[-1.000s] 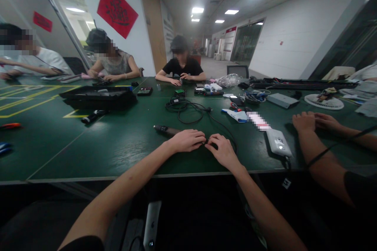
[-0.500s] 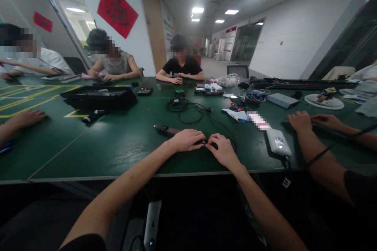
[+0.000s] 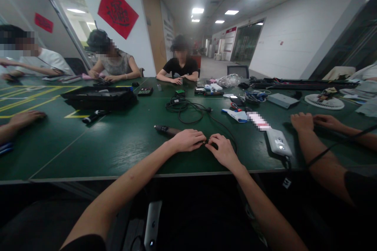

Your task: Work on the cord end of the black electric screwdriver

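Note:
My left hand point(image 3: 188, 140) is closed over the rear part of a dark cylindrical hand tool point(image 3: 166, 130), whose narrow metal tip points left. Past its fingertips shows a small dark part with a brass-coloured spot point(image 3: 204, 142); whether it belongs to the tool is unclear. From the other side my right hand point(image 3: 223, 150) pinches close to that part, thumb and forefinger nearly touching the left fingertips. What the right fingers hold is too small to make out. A black cable point(image 3: 191, 106) with a plug lies coiled beyond, and one length curves down beside my right hand.
On the green table point(image 3: 97, 149) are a black tray point(image 3: 100, 100), a black cylindrical object point(image 3: 94, 117), a blue-and-white packet point(image 3: 235, 115), and a white power bank-like device point(image 3: 278, 142). Neighbours' hands rest at left point(image 3: 28, 119) and right point(image 3: 302, 121). Several people sit opposite.
My hands stay nearly in place, with only slight finger movement around the small part. The neighbour's hands at right have shifted slightly rightward.

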Demonstrator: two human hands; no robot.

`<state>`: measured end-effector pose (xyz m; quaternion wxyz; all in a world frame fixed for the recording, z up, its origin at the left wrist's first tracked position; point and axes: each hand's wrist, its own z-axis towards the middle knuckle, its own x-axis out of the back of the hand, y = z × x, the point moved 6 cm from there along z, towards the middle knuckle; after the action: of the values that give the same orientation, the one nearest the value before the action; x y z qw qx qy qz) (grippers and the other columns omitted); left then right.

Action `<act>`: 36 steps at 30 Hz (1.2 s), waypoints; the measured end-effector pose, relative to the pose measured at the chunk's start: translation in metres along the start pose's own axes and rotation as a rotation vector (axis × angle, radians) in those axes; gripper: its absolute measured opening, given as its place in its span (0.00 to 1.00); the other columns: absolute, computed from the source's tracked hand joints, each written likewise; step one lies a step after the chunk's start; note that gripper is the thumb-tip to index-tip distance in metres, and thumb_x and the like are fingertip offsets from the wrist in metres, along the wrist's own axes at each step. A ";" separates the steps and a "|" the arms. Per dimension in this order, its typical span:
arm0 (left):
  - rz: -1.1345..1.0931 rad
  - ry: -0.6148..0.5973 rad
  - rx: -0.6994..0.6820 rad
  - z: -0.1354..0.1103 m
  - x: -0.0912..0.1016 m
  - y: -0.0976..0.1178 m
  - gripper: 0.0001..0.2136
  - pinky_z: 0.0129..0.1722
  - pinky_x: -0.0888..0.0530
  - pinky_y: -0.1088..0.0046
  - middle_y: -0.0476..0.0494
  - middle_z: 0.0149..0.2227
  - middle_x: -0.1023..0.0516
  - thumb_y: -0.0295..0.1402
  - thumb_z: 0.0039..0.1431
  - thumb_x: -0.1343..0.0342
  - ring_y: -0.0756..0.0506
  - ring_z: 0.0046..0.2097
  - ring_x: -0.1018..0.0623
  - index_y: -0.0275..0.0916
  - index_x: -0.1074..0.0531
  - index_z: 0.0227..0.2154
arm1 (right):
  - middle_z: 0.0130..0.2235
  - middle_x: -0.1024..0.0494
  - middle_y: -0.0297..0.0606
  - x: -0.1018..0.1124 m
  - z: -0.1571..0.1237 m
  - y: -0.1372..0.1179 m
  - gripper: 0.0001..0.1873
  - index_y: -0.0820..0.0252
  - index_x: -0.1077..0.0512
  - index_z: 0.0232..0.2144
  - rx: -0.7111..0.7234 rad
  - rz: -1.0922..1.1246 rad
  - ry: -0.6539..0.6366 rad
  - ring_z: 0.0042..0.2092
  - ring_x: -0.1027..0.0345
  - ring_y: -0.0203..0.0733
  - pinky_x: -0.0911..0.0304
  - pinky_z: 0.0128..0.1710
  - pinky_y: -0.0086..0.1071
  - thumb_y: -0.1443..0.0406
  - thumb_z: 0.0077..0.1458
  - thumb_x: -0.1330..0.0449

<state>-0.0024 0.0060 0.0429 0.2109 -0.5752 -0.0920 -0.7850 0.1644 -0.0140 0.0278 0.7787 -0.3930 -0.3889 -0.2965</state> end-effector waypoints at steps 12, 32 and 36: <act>0.013 -0.010 0.022 0.000 -0.002 -0.002 0.11 0.48 0.27 0.68 0.42 0.49 0.23 0.41 0.75 0.52 0.44 0.46 0.21 0.42 0.30 0.50 | 0.49 0.23 0.38 0.000 0.000 0.001 0.10 0.52 0.23 0.38 0.001 -0.020 0.000 0.49 0.30 0.47 0.40 0.47 0.40 0.56 0.68 0.39; -0.001 0.013 0.016 0.000 0.001 0.001 0.12 0.49 0.26 0.66 0.41 0.50 0.23 0.41 0.75 0.52 0.43 0.48 0.21 0.40 0.30 0.49 | 0.49 0.22 0.37 -0.001 0.000 0.001 0.09 0.52 0.24 0.37 -0.004 -0.009 0.006 0.49 0.30 0.47 0.40 0.47 0.41 0.56 0.68 0.39; -0.004 0.002 -0.013 -0.001 0.001 0.002 0.11 0.50 0.27 0.66 0.41 0.52 0.24 0.39 0.74 0.51 0.43 0.49 0.21 0.42 0.31 0.53 | 0.50 0.22 0.37 -0.002 0.000 0.001 0.09 0.52 0.24 0.37 -0.005 -0.012 0.001 0.49 0.30 0.47 0.39 0.47 0.41 0.56 0.68 0.39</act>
<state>-0.0023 0.0034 0.0434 0.2059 -0.5755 -0.0879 -0.7866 0.1645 -0.0134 0.0258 0.7761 -0.3923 -0.3901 -0.3025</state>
